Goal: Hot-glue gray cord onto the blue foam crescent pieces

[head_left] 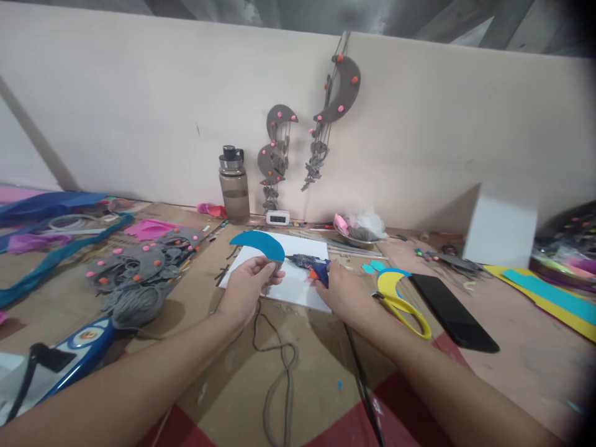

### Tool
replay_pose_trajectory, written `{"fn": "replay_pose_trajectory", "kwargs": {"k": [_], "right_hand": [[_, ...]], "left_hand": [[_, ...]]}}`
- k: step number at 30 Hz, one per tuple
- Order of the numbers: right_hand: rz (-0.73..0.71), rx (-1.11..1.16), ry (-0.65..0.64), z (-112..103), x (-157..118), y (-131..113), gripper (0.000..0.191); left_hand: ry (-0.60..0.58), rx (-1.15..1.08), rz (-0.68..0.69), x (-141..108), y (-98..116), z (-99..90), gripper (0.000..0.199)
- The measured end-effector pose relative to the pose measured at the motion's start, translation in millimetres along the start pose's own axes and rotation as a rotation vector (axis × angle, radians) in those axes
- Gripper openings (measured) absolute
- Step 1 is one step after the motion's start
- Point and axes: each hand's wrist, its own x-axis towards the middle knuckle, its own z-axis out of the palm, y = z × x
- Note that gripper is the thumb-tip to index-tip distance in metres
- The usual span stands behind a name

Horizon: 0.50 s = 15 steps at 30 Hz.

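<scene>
My left hand (254, 277) pinches the lower right end of a blue felt crescent (261, 244), and a grey cord (285, 366) trails down from under its fingers across the cardboard. My right hand (336, 285) is wrapped round a dark blue glue gun (307, 262) with an orange trigger. The gun's nozzle points left, at the crescent's tip near my left fingers; whether they touch is too small to tell. Beneath both hands lies a white sheet (298, 293). A black cable (361, 372) runs from below my right hand toward the front edge.
Yellow-handled scissors (407, 310), a yellow crescent (390, 282) and a black phone (454, 313) lie right. Grey yarn (137, 304) and grey crescents (144, 264) are left. A bottle (235, 189) and small clock (278, 217) stand behind; grey crescents (347, 90) hang on the wall.
</scene>
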Motion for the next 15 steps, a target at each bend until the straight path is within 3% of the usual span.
{"fn": "replay_pose_trajectory", "kwargs": {"k": [8, 12, 15], "right_hand": [[0.140, 0.213, -0.128, -13, 11, 6, 0.022], [0.161, 0.418, -0.063, -10, 15, 9, 0.017], [0.188, 0.729, 0.035, -1, 17, 7, 0.013]], "left_hand": [[-0.023, 0.046, -0.027, -4, 3, -0.4, 0.034], [-0.021, 0.060, -0.004, -6, 4, 0.0, 0.034], [-0.011, 0.056, 0.005, -6, 4, 0.1, 0.034]]}}
